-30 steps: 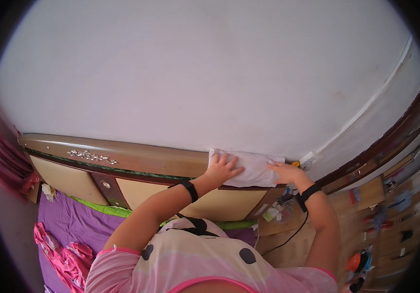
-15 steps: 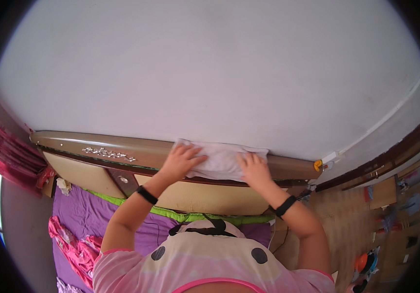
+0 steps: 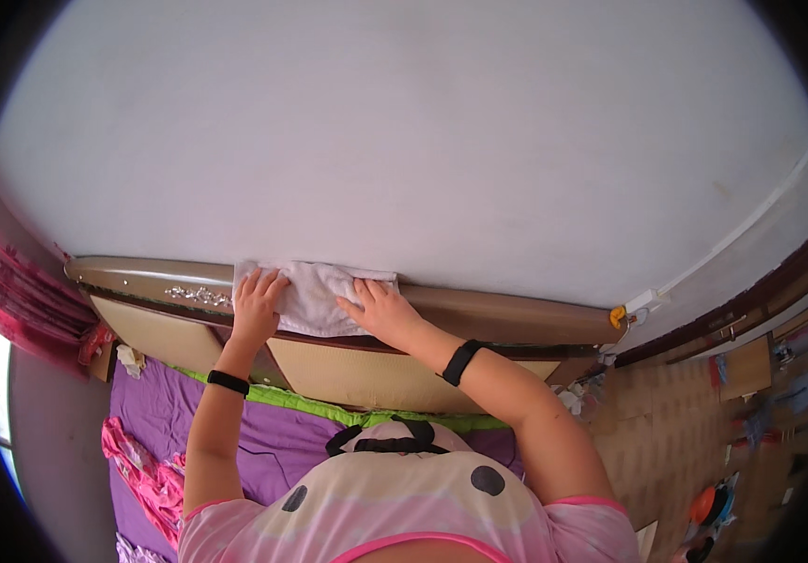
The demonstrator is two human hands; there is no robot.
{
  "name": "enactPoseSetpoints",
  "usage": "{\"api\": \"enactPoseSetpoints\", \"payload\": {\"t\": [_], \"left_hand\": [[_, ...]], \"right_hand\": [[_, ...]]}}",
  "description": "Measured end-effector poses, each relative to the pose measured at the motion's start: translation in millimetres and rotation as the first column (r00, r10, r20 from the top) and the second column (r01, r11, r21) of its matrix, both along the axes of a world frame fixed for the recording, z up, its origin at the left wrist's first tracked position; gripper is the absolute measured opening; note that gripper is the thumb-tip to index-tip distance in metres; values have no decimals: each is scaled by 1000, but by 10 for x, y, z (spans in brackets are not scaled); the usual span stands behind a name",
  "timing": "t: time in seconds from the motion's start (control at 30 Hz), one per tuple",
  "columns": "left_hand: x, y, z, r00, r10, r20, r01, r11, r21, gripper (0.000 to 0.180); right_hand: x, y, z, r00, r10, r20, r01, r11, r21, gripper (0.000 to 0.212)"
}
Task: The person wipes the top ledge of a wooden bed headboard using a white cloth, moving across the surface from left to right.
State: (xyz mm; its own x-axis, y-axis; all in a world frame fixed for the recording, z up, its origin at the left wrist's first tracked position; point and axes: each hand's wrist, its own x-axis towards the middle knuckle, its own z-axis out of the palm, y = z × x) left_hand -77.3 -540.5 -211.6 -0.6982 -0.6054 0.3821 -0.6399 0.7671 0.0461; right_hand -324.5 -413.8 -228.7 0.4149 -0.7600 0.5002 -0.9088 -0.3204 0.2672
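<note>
Pale, towel-like fabric cloth (image 3: 315,296) lies under the left hand (image 3: 259,302) and right hand (image 3: 383,308) on a glossy brown headboard rail (image 3: 498,311)

Well to the left of the fingers hangs a deep-pink fabric curtain (image 3: 29,310). Nearer, and below the left fingers, a crumpled bright-pink garment (image 3: 146,474) rests on a wrinkled purple bedsheet (image 3: 155,399). Just left of the left fingers, a silvery, scrolled ornament (image 3: 198,296) sits on the rail beside the cloth's edge.

The left fingers are slightly parted and laid over the cloth's left part, without clamping it. The cloth stretches between and beneath both hands, draped over the rail's near edge. The right fingers, also apart, rest flat on its right part, pointing up and left.

To the right of the right fingers, the rail runs uncovered to a small yellow-orange object (image 3: 618,315) at its far end.

The work looks under way rather than finished, since both hands are on the cloth. It covers only a left-of-middle stretch; rail shows on either side. Which stretches are done and which are left cannot be told: the surface shows no clear difference.
</note>
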Motion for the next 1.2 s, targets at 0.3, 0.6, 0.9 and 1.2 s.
{"api": "enactPoseSetpoints", "payload": {"t": [0.3,0.6,0.9,1.2], "left_hand": [[-998,740,-152,969,-231,89,234,972,-24,87],[-2840,1836,-457,860,-503,88,509,826,-243,84],[-2719,1696,-337,837,-540,93,548,821,-159,76],[-782,604,-79,973,-220,71,228,963,-143,85]], "right_hand": [[-1138,1032,139,992,-75,102,59,987,148,30],[-2503,2655,291,766,-608,206,465,747,475,45],[-2176,2441,124,770,-632,90,557,735,387,69],[-683,938,-137,953,-299,54,297,954,53,61]]}}
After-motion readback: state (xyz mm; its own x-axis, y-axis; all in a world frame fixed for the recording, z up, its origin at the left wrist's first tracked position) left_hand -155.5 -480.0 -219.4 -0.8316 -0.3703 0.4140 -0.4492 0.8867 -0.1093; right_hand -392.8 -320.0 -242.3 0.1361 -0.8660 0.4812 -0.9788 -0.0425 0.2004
